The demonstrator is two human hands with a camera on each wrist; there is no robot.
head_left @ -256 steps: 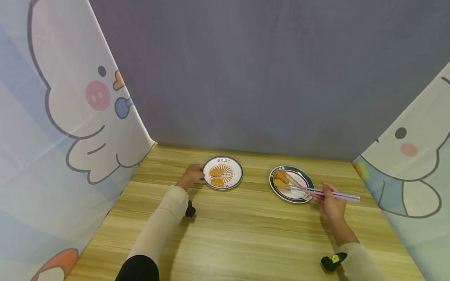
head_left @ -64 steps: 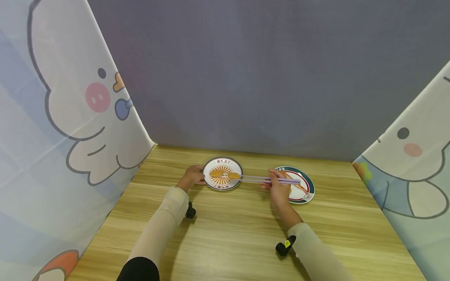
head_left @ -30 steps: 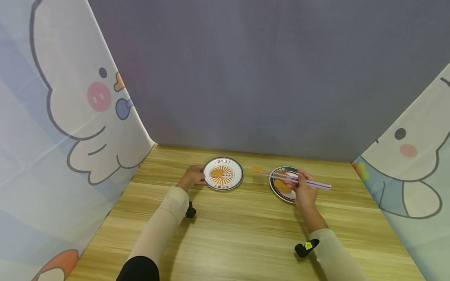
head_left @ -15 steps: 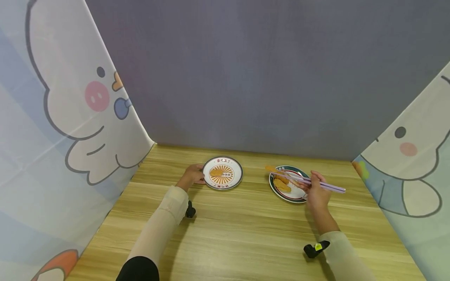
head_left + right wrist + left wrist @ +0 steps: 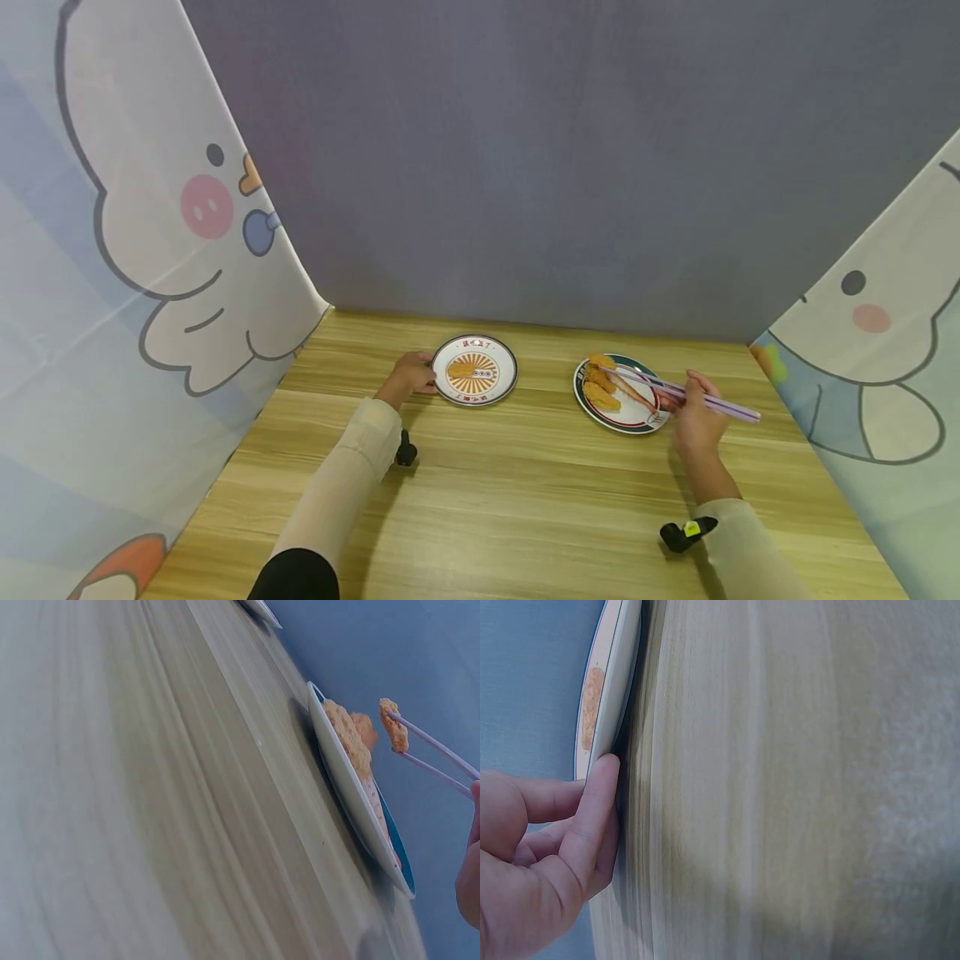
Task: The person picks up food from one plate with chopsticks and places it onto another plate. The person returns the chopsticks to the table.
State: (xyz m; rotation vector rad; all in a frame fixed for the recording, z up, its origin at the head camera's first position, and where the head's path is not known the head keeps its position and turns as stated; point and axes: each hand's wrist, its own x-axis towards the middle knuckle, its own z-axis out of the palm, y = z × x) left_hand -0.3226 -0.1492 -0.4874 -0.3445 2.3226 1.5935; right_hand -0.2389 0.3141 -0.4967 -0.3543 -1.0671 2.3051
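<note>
My left hand pinches the left rim of a white plate with a sunburst print; one golden nugget lies on it. In the left wrist view the thumb and fingers grip the plate's edge. My right hand holds pale purple chopsticks. Between their tips is a breaded nugget, lifted over the far left part of a green-and-red-rimmed plate. That plate bears another nugget and a breaded piece with a long orange-pink end.
Both plates stand on a wood-grain table, with a strip of bare wood between them. A grey cloth wall rises behind the table. Cartoon-printed sheets close off both sides.
Over the last two seconds the right hand has lifted a nugget off the left plate with the chopsticks and carried it right, over the other plate. The left hand has stayed put.
</note>
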